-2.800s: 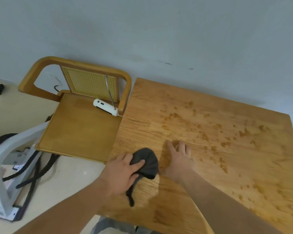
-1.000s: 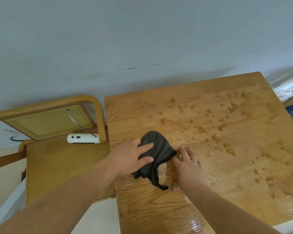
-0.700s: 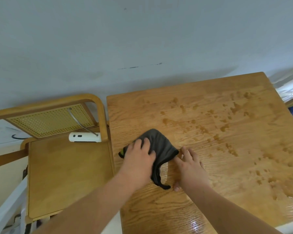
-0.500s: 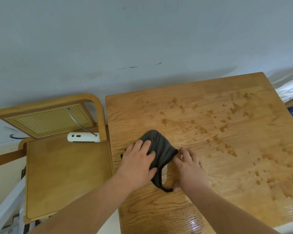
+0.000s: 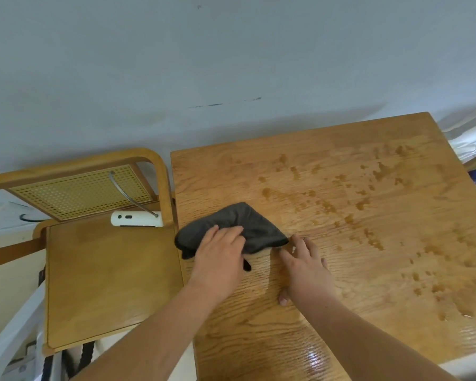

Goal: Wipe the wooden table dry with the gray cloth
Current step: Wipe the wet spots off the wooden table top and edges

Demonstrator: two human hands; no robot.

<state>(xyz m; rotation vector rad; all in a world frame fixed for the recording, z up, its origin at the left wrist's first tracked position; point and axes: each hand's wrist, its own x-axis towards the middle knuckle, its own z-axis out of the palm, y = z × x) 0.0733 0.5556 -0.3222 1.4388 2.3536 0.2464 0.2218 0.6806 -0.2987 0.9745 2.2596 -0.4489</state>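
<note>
A dark gray cloth (image 5: 248, 225) lies crumpled near the left edge of the wooden table (image 5: 368, 270). My left hand (image 5: 220, 259) presses down on the cloth's left half, fingers curled over it. Flat on the wood just right of the cloth rests my right hand (image 5: 305, 266), fingers spread, its fingertips touching the cloth's right corner. Water drops (image 5: 349, 218) are scattered across the middle and right of the table. A wet sheen shows at the front edge.
A wooden chair (image 5: 105, 273) with a cane back stands against the table's left side, and a white device (image 5: 136, 219) lies on its seat. A pale wall runs behind. White gear and black cables (image 5: 19, 353) sit on the floor at lower left.
My left hand has slid the cloth left toward the table's edge and spread it wider. My right hand has stayed planted beside it.
</note>
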